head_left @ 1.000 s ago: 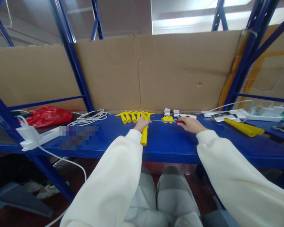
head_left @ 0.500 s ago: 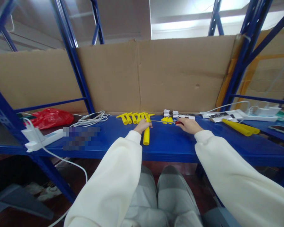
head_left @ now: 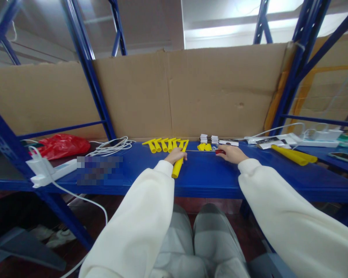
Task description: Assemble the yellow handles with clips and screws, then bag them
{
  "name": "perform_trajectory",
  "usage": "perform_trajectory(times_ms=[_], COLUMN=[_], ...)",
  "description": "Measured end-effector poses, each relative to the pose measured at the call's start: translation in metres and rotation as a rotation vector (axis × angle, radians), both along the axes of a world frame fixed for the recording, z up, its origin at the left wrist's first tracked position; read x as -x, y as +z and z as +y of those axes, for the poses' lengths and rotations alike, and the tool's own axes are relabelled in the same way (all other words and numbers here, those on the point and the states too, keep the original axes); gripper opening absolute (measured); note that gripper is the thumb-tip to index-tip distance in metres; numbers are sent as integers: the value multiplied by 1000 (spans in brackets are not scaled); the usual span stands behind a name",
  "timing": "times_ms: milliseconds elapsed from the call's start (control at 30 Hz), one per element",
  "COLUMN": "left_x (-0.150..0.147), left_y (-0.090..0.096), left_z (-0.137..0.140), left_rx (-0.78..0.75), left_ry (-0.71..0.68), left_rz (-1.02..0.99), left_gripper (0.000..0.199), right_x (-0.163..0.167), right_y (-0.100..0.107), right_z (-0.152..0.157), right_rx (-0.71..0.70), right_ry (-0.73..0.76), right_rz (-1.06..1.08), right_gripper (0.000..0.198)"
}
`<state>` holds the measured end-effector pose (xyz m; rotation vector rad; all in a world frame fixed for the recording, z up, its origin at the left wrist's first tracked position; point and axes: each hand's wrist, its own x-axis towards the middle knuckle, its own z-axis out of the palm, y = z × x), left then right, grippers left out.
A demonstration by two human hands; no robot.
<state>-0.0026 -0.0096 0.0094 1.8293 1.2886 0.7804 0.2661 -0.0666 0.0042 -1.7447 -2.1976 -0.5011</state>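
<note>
Left hand [head_left: 175, 156]: fingers closed around the upper body of a yellow piece [head_left: 178, 166], its thicker lower part projecting below the hand. Right hand [head_left: 232, 153]: fingers wrapped around the handle of a red-handled tool [head_left: 219, 151], whose thin shaft [head_left: 195, 150] ran leftward to the piece; contact at the tip could not be confirmed. The left grip was probably meant to steady the piece against the shaft, and the right hand was presumably set well out to the side so that the shaft came in crosswise. The yellow piece was above the near-middle part of the blue table [head_left: 205, 175], in front of a row of similar yellow pieces [head_left: 162, 145]; whether it rested on the surface could not be told. The row likely sat along the cardboard [head_left: 133, 96] to stay within reach yet out of the arms' way; small yellow parts [head_left: 204, 147] lay near the right hand, presumably for the same ease of reach. Orientation: the piece's long axis ran front to back, slightly slanted, thick end toward the person and a little left, narrow end toward the cardboard and a little right, roughly crosswise to the shaft.
</note>
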Motion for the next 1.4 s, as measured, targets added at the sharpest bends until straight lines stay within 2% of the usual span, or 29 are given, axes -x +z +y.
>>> perform_trajectory(times_ms=[200,500,867,1133,1267,1400], left_x=[1,2,-1,-3,-3,-4], left_y=[2,2,5,3,2,1], left_z=[4,1,-2,6,9,11], left_rx=[-32,0,0,-58,-71,-128], left_ry=[34,6,40,241,291,193], left_rz=[-46,-56,-145,-308,-384,-363], left_gripper=[12,17,15,12,21,34], right_x=[3,0,4,-14,-21,-20], right_y=[0,-2,-2,-7,-4,1], right_z=[-1,4,3,17,16,11], right_rx=[33,-8,121,172,233,254], right_ry=[0,-30,-33,-23,-137,-244], right_rz=[26,34,46,192,200,174], right_gripper=[26,12,17,12,11,14])
